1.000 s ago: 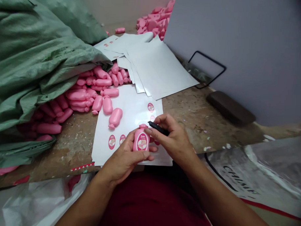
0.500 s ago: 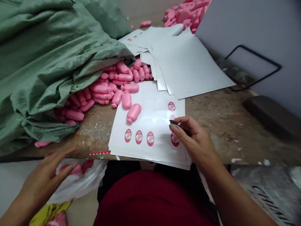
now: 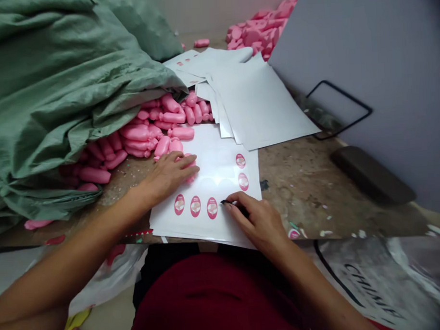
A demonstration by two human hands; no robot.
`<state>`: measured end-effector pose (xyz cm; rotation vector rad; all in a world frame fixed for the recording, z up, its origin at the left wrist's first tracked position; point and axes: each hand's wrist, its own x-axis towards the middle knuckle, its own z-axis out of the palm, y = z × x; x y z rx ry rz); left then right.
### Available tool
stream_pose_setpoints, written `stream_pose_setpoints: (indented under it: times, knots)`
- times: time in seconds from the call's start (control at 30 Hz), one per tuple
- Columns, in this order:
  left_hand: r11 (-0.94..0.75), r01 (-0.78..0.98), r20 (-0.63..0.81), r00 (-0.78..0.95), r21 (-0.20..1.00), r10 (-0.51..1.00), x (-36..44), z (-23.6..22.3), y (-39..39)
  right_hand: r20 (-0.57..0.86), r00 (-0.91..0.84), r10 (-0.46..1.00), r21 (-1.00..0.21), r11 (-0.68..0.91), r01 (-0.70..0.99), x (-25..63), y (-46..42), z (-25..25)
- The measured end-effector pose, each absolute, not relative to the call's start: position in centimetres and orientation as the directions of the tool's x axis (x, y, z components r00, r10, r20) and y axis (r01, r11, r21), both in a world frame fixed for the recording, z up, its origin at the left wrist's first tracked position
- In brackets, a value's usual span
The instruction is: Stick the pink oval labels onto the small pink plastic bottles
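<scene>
My left hand (image 3: 168, 175) lies on the label sheet, its fingers over a pink plastic bottle (image 3: 190, 168) that they mostly hide. My right hand (image 3: 257, 222) pinches a black pen-like tool (image 3: 241, 208), whose tip sits just right of an oval pink label (image 3: 212, 208). That label is one of several on the white label sheet (image 3: 208, 228). Two more bottles (image 3: 163, 146) lie near the sheet's far edge, in front of a heap of pink bottles (image 3: 139, 136) spilling from a green woven sack (image 3: 58, 89).
Loose white sheets (image 3: 261, 106) overlap beyond the label sheet on a stained worktop (image 3: 300, 191). A grey board (image 3: 368, 83), a black wire frame (image 3: 339, 108) and a dark block (image 3: 372, 176) stand at right. More pink bottles (image 3: 259, 36) lie behind. Plastic bags hang below the edge.
My left hand has come from below the table edge onto the sheet and over a bottle. My right hand has moved left along the labels. The view has shifted slightly.
</scene>
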<state>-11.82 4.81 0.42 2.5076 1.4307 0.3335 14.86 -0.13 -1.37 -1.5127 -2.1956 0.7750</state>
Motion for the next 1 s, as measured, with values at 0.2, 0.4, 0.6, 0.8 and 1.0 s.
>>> stream_pose_setpoints:
  times: [0.2,0.4,0.6,0.8,1.0]
  knots:
    - [0.132,0.089,-0.12,-0.126,0.987,0.985,-7.6,1.1,1.0,0.091,-0.393,0.915,-0.508,0.382,0.772,14.2,-0.3,-1.7]
    - [0.409,-0.446,-0.494,-0.09,0.796,0.865,-4.3,0.7,-1.3,0.178,-0.427,0.886,-0.408,0.462,0.788,13.6,-0.2,-1.8]
    - [0.411,-0.477,-0.513,-0.101,0.777,0.852,-4.4,0.2,-1.4,0.211,-0.434,0.876,-0.35,0.482,0.803,13.3,-0.4,-1.8]
    - [0.425,-0.463,-0.515,-0.084,0.778,0.853,-4.2,0.3,-1.4,0.171,-0.406,0.898,-0.385,0.44,0.812,13.1,-0.3,-1.8]
    - [0.412,-0.467,-0.506,-0.091,0.782,0.858,-4.1,0.3,-1.3,0.115,-0.385,0.916,-0.466,0.392,0.793,13.1,0.2,-1.4]
